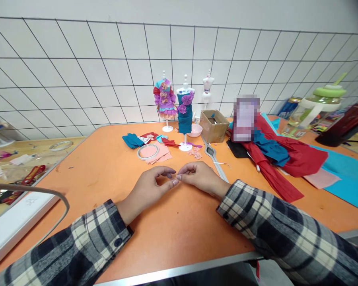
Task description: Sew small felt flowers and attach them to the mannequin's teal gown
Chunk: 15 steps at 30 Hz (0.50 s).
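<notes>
My left hand point(153, 185) and my right hand point(200, 176) meet fingertip to fingertip above the orange table point(179, 234). Both are closed in a pinch, and whatever sits between the tips is too small to make out. Just beyond them lie a roll of tape point(139, 153) on pink cloth point(164, 154) and small pink cut pieces point(196, 153). Behind these stands a mini dress form point(185, 115) in a teal dress with purple flowers. Another mini dress form point(166, 99) wears a purple ruffled outfit.
A cardboard box point(216, 129), a pink bowl point(195, 130) and a bare white form point(208, 87) stand at the back. Grey scissors or tweezers-like tool point(210, 151) lies by my right hand. Red cloth point(304, 155), a phone point(245, 119) and a bottle point(319, 107) occupy the right.
</notes>
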Motion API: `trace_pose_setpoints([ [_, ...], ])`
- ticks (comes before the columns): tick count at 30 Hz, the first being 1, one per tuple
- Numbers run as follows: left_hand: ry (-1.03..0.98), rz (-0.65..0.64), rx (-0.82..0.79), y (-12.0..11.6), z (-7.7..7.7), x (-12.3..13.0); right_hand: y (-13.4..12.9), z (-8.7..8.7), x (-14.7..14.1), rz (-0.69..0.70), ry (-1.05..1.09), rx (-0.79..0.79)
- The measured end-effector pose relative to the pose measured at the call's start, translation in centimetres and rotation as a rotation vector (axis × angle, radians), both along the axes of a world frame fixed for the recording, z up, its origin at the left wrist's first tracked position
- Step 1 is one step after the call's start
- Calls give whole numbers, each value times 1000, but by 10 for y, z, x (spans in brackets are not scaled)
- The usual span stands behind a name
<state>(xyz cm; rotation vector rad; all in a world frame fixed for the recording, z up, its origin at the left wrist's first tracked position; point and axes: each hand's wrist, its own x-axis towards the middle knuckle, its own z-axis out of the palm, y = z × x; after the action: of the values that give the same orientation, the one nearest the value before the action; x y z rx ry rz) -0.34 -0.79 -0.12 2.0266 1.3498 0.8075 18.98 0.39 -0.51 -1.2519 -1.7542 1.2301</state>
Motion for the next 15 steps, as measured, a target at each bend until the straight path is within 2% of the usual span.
trace_pose_setpoints([
  [4, 59, 2, 131, -2, 5, 0, -2, 5, -1, -16, -76, 53],
  [12, -14, -20, 33, 0, 4, 2, -4, 3, -3, -9, -6, -51],
  [15, -53, -36, -23, 1, 1, 2, -4, 3, -3, -4, -24, -26],
])
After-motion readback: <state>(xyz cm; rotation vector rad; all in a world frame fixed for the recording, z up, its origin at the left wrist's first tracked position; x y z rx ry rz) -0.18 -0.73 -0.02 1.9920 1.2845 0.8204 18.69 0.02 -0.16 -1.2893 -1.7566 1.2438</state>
